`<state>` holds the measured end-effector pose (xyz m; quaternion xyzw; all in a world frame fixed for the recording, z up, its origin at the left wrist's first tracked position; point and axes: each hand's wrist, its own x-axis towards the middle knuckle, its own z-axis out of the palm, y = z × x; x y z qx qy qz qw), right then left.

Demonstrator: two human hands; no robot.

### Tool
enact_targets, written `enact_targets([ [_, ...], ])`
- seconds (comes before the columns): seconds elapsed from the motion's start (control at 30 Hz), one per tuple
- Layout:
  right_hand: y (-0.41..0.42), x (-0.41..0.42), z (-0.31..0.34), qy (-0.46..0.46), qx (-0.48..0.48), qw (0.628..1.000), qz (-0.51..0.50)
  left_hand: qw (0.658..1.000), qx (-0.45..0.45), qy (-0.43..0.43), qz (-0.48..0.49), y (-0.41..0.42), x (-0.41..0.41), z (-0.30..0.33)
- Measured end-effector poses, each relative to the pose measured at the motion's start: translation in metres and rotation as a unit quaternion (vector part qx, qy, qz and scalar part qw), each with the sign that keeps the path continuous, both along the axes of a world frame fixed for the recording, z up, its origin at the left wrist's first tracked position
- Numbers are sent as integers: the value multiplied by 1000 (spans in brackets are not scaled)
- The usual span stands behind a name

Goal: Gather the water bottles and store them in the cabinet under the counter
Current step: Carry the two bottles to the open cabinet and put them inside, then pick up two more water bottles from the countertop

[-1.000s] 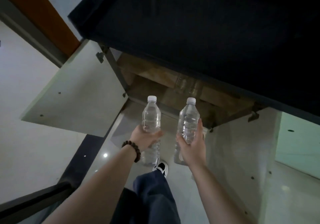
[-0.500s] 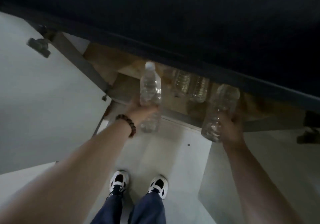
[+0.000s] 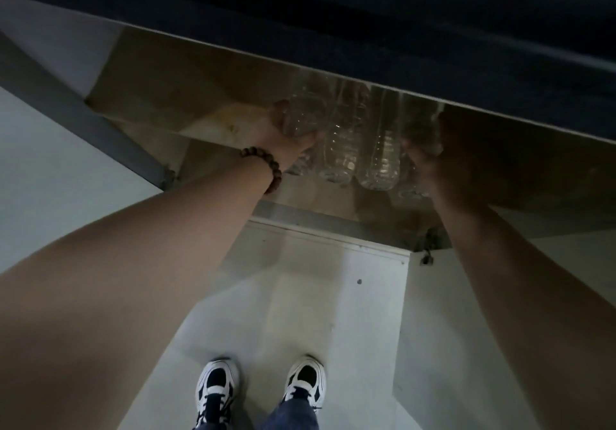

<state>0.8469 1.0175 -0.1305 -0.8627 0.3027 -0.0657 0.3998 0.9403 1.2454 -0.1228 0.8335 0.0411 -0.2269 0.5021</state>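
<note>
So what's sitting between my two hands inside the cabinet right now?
In the head view, two clear water bottles stand side by side on the cabinet floor between the left hand and the right hand, each of which grips its own bottle.

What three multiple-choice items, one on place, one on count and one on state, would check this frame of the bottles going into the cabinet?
1. Where are the four bottles?
A. On top of the counter
B. On the floor by the shoes
C. Inside the open cabinet under the counter

2. How many bottles stand between the two held ones?
A. None
B. Two
C. Five

3. What is the left hand doing?
A. Gripping a bottle
B. Hanging free
C. Resting flat on the door

Key: 1 C, the cabinet floor carries them under the counter. 2 B, two free bottles stand between those held. 3 A, the left hand curls round the left bottle; the right hand holds the right bottle.
</note>
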Motion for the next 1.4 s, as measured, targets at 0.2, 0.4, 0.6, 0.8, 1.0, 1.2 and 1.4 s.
enact_targets([
  [0.2, 5, -14, 3, 44, 40, 998, -14, 1000, -1, 13, 13, 3, -24, 1],
  [0.4, 28, -76, 39, -6, 0, 1000, -7, 999, 46, -6, 22, 28, -81, 36],
  [0.6, 71, -159, 123, 30, 55, 998, -29, 993, 110, 5, -37, 64, -166, 131],
  [0.8, 126, -229, 216, 36, 40, 997, -52, 985, 123, -36, -117, 89, -229, 220],
  [1.0, 164, -282, 275, -2, 49, 990, -135, 976, 77, -91, -181, 87, -261, 279],
  [1.2, 158, -346, 312, -27, 12, 969, -246, 959, 29, -110, -258, 43, -295, 312],
  [1.4, 133, -451, 331, -67, -6, 904, -422, 917, -22, -138, -373, -29, -367, 335],
])
